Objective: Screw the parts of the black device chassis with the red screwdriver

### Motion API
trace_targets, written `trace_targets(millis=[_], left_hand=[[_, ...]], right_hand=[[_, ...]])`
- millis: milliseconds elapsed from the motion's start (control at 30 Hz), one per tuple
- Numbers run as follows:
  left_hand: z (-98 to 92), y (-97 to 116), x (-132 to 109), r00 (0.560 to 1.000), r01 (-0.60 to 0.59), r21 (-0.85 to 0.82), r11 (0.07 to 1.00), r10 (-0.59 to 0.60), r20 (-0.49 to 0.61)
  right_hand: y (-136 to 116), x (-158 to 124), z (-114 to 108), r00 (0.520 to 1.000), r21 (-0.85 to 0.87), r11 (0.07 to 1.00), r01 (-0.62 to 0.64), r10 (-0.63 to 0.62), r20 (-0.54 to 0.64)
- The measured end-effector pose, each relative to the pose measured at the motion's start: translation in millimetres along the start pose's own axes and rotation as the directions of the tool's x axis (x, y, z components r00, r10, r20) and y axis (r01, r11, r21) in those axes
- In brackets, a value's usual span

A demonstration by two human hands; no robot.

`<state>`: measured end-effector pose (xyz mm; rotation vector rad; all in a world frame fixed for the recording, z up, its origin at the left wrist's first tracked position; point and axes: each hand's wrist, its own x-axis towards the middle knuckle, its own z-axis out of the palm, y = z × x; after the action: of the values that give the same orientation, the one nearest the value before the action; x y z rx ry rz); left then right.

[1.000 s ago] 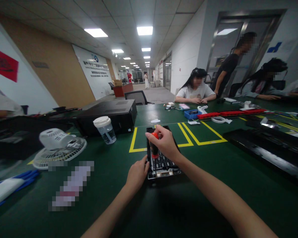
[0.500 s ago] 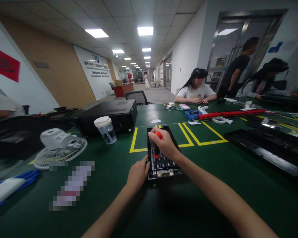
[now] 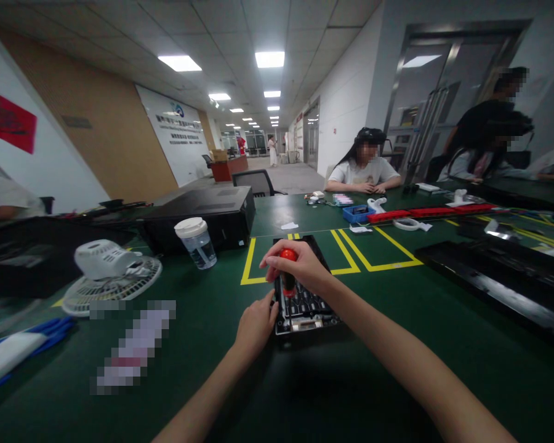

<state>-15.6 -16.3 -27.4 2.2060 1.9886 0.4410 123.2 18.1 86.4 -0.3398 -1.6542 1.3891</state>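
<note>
My right hand (image 3: 300, 268) is closed round the red and black handle of a screwdriver (image 3: 287, 274), held upright over a black slotted panel (image 3: 305, 304) lying on the green table. My left hand (image 3: 255, 326) rests against the panel's left edge with its fingers curled on it. The screwdriver's tip is hidden behind the handle and my fingers.
A small white fan (image 3: 111, 274) and a lidded clear cup (image 3: 196, 242) stand at the left, a black box (image 3: 203, 215) behind them. Yellow tape lines (image 3: 360, 252) mark the table. A long black panel (image 3: 503, 277) lies at the right. Other people sit across the table.
My right hand has turned on the screwdriver handle and shifted slightly left. A standing person in the background has walked to the right.
</note>
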Motion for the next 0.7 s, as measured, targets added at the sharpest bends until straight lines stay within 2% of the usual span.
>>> trace_targets(millis=[167,333,500,700], left_hand=[[-0.9,0,-1,1.0,0.0,0.032,0.999,0.0,0.004],[0.4,-1,0,1.0,-0.005,0.028,1.0,0.005,-0.001],[1.4,-1,1,1.0,0.009,0.036,0.999,-0.009,0.008],[1.7,-2,0,1.0,-0.008,0.014,1.0,0.008,-0.011]], right_hand=[[7,2,-4,0.998,0.084,0.996,-0.019,0.014,0.059],[9,7,-8,0.978,0.274,0.959,-0.074,0.016,0.21],[8,11,-12,0.941,0.276,0.95,-0.147,0.048,0.336],[16,16,-14,0.908,0.367,0.918,-0.149,-0.019,0.419]])
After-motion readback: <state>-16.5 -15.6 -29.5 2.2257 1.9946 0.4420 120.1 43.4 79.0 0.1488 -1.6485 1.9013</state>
